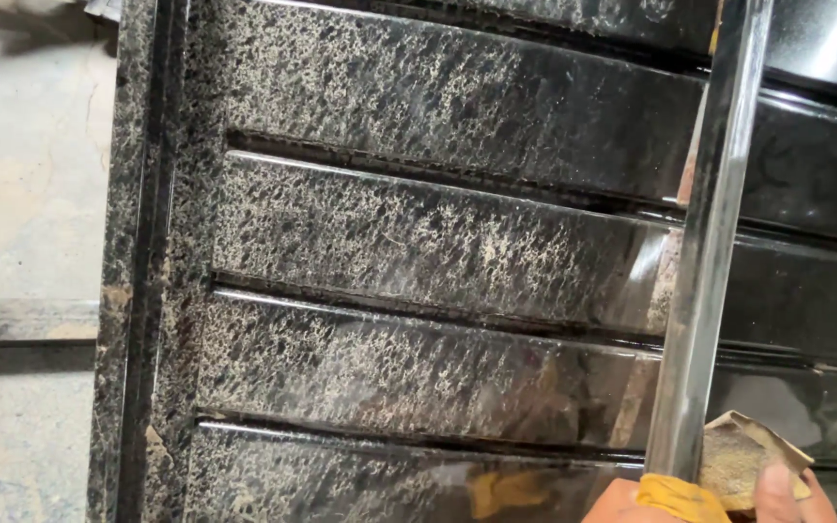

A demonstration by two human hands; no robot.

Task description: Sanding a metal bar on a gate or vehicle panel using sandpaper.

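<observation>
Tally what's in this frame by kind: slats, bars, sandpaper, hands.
Black slats: 4 counted, with more cut off by the frame's edges
Upright metal bar: 1
Sandpaper piece: 1
Hand: 1, only partly in frame, which hand unclear
Total: 7

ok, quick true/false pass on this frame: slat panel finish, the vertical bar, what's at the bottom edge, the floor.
1. The black slatted metal panel is speckled with pale residue on its left part. True.
2. The shiny vertical metal bar lies flat on the concrete floor. False: it stands across the slats on the panel's right side.
3. A folded piece of brown sandpaper sits beside the bar's lower end. True.
4. The panel's right part looks duller than the left. False: it is glossy and reflective there.
5. A hand shows at the bottom edge, touching the sandpaper. True.
</observation>
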